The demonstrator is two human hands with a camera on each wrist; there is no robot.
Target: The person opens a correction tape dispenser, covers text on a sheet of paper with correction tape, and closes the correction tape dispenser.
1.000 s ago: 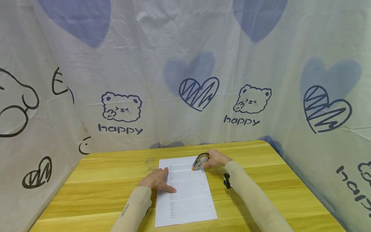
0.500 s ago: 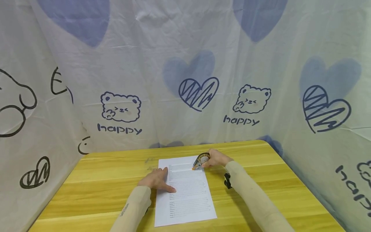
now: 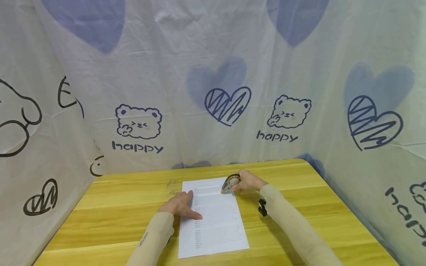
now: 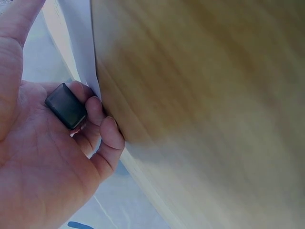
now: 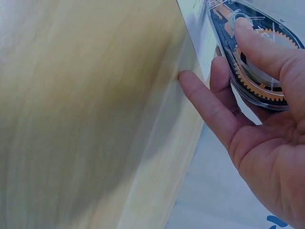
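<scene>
A sheet of paper (image 3: 187, 240) printed with lines of text lies flat on the wooden table. My left hand (image 3: 179, 205) rests on its left edge, thumb and forefinger spread over the sheet. In the left wrist view the other fingers bend loosely, and a small dark block (image 4: 66, 106) sits at their base; whether it is worn or held I cannot tell. A correction tape (image 3: 230, 181) with a clear case and orange gear is gripped in my right hand (image 3: 249, 181). Its orange tip touches the paper near the upper right. The right little finger touches the table.
The yellow wood-grain table (image 3: 110, 214) has a rounded far right corner. White cloth (image 3: 183, 122) with hearts and bears hangs behind it and at both sides. A black clip-like piece (image 3: 262, 207) shows beneath my right sleeve.
The correction tape's tip has shifted very slightly to the right on the paper. My left hand holds its place on the sheet.
</scene>
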